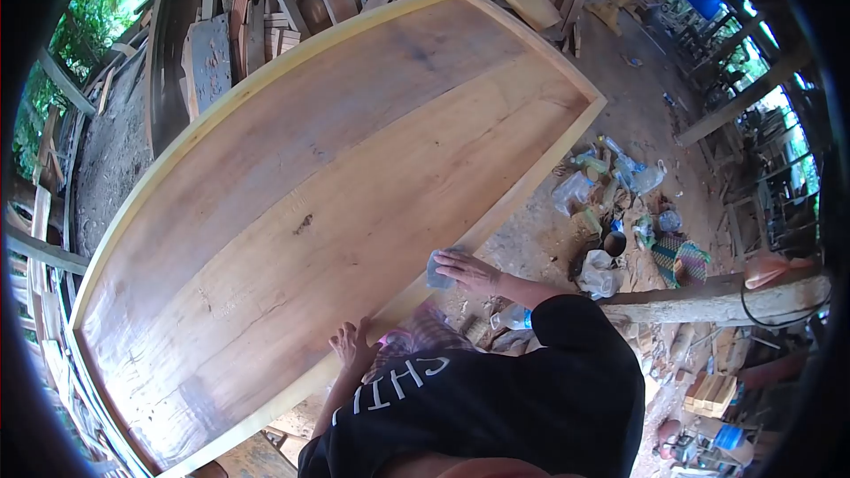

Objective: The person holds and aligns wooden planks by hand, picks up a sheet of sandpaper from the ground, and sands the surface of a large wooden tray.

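Observation:
A large wooden panel (372, 168), made of broad boards with a raised pale rim (239, 88), lies in front of me. My right hand (469, 272) presses a small grey pad (439, 270) against the near rim; whether it is sandpaper or cloth I cannot tell. Farther left, my left hand (354, 347) rests on the same near rim, its fingers spread and holding nothing. A dark knot mark (303, 224) shows on the panel's surface.
Stacked planks and offcuts (257, 18) stand behind the panel. Plastic bottles and bags (611, 177) litter the dirt floor at right. A thick wooden beam (699, 303) runs beside my right elbow. Small cut blocks (710, 394) lie at lower right.

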A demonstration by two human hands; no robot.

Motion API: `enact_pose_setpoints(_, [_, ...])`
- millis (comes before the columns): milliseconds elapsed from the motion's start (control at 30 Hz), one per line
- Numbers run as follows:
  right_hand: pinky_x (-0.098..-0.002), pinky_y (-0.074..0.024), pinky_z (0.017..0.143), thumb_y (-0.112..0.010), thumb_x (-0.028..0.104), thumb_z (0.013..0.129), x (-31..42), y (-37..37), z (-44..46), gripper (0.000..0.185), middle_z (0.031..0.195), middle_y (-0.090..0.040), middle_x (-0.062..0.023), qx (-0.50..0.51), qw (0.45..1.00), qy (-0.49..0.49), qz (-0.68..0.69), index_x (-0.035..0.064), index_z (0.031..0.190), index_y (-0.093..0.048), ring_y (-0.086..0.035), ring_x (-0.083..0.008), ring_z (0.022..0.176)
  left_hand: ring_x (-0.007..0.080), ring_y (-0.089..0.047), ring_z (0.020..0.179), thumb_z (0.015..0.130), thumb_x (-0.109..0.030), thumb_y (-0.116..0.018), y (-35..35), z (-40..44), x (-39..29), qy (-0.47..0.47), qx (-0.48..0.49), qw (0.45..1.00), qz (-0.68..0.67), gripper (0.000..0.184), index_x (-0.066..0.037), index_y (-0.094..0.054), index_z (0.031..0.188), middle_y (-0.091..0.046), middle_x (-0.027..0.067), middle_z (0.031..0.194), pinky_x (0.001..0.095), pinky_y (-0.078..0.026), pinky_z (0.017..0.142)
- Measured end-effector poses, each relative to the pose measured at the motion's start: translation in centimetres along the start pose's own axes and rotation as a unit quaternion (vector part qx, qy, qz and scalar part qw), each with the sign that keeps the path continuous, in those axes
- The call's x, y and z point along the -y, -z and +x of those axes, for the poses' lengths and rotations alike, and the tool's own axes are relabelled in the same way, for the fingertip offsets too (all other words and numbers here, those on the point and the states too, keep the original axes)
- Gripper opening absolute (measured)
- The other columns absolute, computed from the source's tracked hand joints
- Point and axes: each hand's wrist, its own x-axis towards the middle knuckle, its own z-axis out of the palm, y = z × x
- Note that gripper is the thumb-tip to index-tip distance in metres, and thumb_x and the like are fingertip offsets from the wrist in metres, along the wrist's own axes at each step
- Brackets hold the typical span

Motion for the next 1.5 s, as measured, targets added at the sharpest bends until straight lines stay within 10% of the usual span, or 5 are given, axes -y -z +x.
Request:
enact_pose_setpoints(333, [-0.0469,-0.0203,0.112,-0.058,0.021,0.082,3.3,-0.4,3.5,0.064,0.151,-0.025,-0.0117,0.114,0.987,0.107,0.045,0.0178,0.142,-0.037,-0.021,-0.0321,0.140,0.0324,-0.047,0.108,0.067,-0.023,-0.074,-1.8,-1.3,-1.7,0.067,-0.137,0.987,-0.044,0.062,-0.016,-0.049,0.124,-0.052,0.0108,0.111,0.0516,-0.030,0.091])
enact_pose_setpoints(567, [-0.0491,-0.0230,0.111,-0.050,0.013,0.082,15.1,-6.3,12.1,0.057,0.148,-0.030,-0.0139,0.115,0.959,0.241,0.095,0.0142,0.138,-0.042,-0.028,-0.0348,0.137,0.0370,-0.027,0.134,0.071,-0.024,-0.073,-1.7,-5.0,-1.8,0.326,-0.147,0.933,0.029,0.080,-0.022,-0.034,0.141,-0.032,0.0144,0.144,0.0563,-0.020,0.106])
enact_pose_setpoints(933, [-0.0529,-0.0204,0.111,-0.052,0.011,0.082,-1.6,1.1,3.8,0.073,0.153,-0.021,-0.0121,0.174,0.959,0.207,-0.084,0.0205,0.148,-0.024,-0.022,-0.0392,0.139,0.0324,-0.016,0.142,0.081,-0.042,-0.065,-4.0,-8.8,-0.2,0.468,-0.248,0.843,-0.094,0.085,-0.018,-0.019,0.149,-0.016,0.0114,0.155,0.0563,-0.018,0.107])
enact_pose_setpoints(1367, [-0.0483,-0.0405,0.093,-0.054,0.016,0.085,34.5,-16.3,24.8,0.073,0.144,-0.029,-0.0215,0.248,0.916,0.311,0.044,0.0098,0.147,-0.017,-0.047,-0.0403,0.110,0.0367,-0.032,0.132,0.092,-0.044,-0.049,-3.8,-16.0,7.9,0.557,-0.453,0.652,-0.241,0.063,-0.010,-0.033,0.143,-0.033,0.0170,0.145,0.0479,-0.026,0.107])
enact_pose_setpoints(1500, [-0.0432,-0.0457,0.082,-0.046,0.021,0.094,39.0,-18.8,29.8,0.042,0.106,-0.055,-0.0224,0.228,0.907,0.242,0.256,-0.0003,0.130,-0.043,-0.056,-0.0370,0.090,0.0372,-0.033,0.131,0.092,-0.045,-0.050,-3.0,-19.3,13.9,0.589,-0.439,0.627,-0.260,0.067,-0.007,-0.031,0.143,-0.034,0.0190,0.144,0.0459,-0.027,0.107])
